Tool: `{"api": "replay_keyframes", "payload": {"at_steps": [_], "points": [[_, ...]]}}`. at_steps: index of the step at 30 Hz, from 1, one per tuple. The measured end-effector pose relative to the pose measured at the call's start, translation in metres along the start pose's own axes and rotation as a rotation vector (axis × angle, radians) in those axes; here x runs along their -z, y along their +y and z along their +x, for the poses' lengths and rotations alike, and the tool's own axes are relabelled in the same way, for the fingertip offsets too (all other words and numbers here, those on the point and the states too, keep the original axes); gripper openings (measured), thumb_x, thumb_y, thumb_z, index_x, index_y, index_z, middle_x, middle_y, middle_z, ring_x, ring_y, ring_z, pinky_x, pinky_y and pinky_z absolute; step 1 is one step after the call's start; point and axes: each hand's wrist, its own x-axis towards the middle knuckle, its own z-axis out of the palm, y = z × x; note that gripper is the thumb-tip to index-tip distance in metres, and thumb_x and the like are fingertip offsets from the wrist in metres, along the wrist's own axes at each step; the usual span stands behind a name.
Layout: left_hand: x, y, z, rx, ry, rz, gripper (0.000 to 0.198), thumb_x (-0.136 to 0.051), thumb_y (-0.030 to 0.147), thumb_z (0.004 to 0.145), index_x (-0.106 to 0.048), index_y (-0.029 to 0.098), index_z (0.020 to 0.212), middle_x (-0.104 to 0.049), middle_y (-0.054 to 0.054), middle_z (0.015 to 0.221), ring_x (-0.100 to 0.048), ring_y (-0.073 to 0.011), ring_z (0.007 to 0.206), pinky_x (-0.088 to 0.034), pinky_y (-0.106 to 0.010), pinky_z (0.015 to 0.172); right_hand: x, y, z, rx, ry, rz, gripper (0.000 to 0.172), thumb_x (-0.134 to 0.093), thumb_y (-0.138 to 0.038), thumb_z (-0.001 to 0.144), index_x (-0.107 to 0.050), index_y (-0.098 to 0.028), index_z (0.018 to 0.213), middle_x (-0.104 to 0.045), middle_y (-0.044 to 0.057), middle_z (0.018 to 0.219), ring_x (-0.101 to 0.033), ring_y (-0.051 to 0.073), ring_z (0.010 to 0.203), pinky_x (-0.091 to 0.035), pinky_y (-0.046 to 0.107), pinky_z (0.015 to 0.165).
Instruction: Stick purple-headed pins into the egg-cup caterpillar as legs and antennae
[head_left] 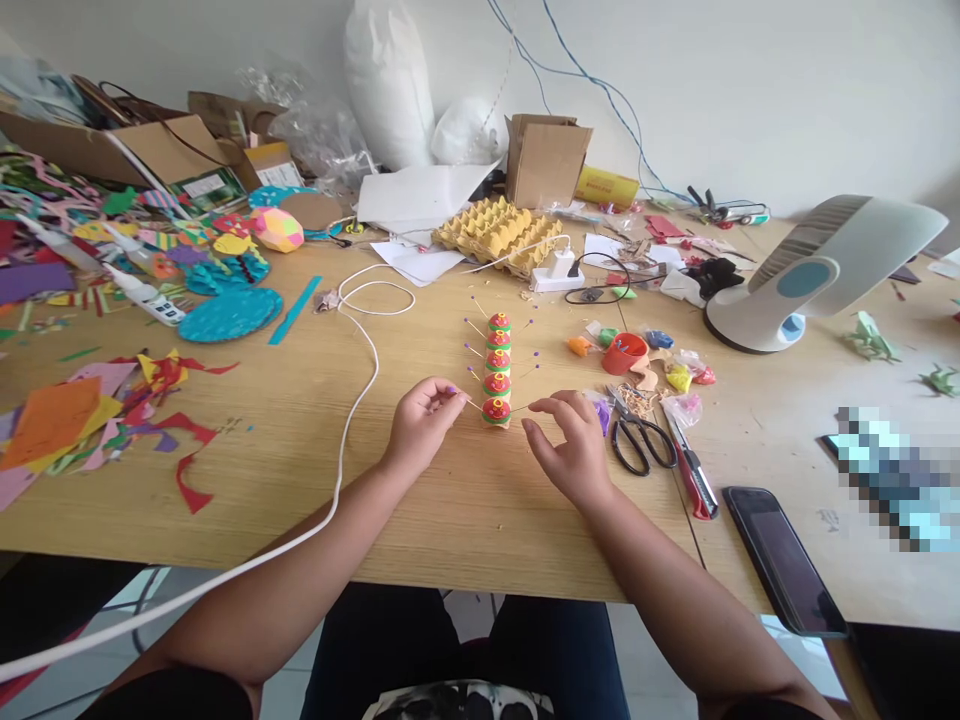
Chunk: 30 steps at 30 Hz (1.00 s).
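Note:
A caterpillar-like row of several egg-carton cups (498, 359) stands upright in the middle of the table, running away from me. Its domes are red with yellow marks, above green bands. Thin purple-tipped sticks (474, 350) poke out on both sides. At the nearest cup (496, 411), my left hand (424, 418) pinches the left stick near its purple tip. My right hand (571, 440) is on the other side, thumb and fingers apart, with the index fingertip close to the right stick. Whether that fingertip touches the stick, I cannot tell.
Black scissors (643, 440), a utility knife (694, 465) and a phone (784, 555) lie right. Bagged coloured clay surrounds a red cup (625, 352). A white fan (817, 260) stands behind. Paper scraps (60, 430) cover the left; a white cable (352, 400) crosses my left forearm.

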Motion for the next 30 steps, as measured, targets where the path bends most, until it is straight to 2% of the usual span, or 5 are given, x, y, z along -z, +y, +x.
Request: {"api": "replay_keyframes", "payload": {"at_steps": [7, 12, 16, 22, 30], "points": [[-0.001, -0.007, 0.011, 0.047, 0.031, 0.043, 0.021, -0.072, 0.035, 0.075, -0.061, 0.018, 0.079, -0.065, 0.002, 0.069, -0.057, -0.0109, 0.06, -0.043, -0.022, 0.059, 0.007, -0.002, 0.003, 0.061, -0.116, -0.386, 0.038, -0.066, -0.047, 0.091, -0.064, -0.024, 0.121, -0.068, 0.011, 0.121, -0.05, 0.033, 0.121, -0.031, 0.05, 0.103], [-0.003, -0.012, 0.012, 0.033, 0.001, 0.059, 0.021, -0.073, 0.035, 0.076, -0.064, 0.017, 0.08, -0.066, 0.001, 0.072, -0.06, -0.0121, 0.067, -0.045, -0.024, 0.066, 0.012, -0.021, 0.018, 0.125, -0.282, -0.485, 0.044, -0.073, -0.04, 0.087, -0.06, -0.024, 0.125, -0.069, 0.011, 0.123, -0.048, 0.034, 0.121, -0.028, 0.053, 0.101], [-0.004, -0.017, 0.014, 0.011, 0.004, 0.047, 0.021, -0.073, 0.036, 0.076, -0.065, 0.017, 0.081, -0.066, 0.001, 0.073, -0.06, -0.0123, 0.068, -0.045, -0.024, 0.067, 0.001, -0.036, 0.041, 0.117, -0.415, -0.578, 0.047, -0.08, -0.032, 0.081, -0.061, -0.022, 0.122, -0.071, 0.014, 0.115, -0.049, 0.036, 0.117, -0.029, 0.053, 0.097], [-0.005, -0.017, 0.016, 0.014, 0.043, 0.013, 0.017, -0.071, 0.033, 0.076, -0.064, 0.018, 0.077, -0.063, 0.002, 0.068, -0.056, -0.0115, 0.064, -0.043, -0.023, 0.063, -0.022, -0.047, 0.053, 0.089, -0.509, -0.738, 0.038, -0.077, -0.026, 0.081, -0.063, -0.018, 0.116, -0.072, 0.014, 0.108, -0.051, 0.034, 0.111, -0.029, 0.051, 0.095], [-0.007, -0.012, 0.015, 0.002, 0.009, 0.047, 0.013, -0.069, 0.03, 0.076, -0.064, 0.018, 0.076, -0.066, 0.001, 0.072, -0.058, -0.012, 0.066, -0.044, -0.024, 0.065, -0.03, -0.039, 0.048, 0.098, -0.526, -0.729, 0.031, -0.071, -0.027, 0.085, -0.063, -0.018, 0.113, -0.073, 0.012, 0.105, -0.053, 0.031, 0.11, -0.027, 0.049, 0.094]]}}
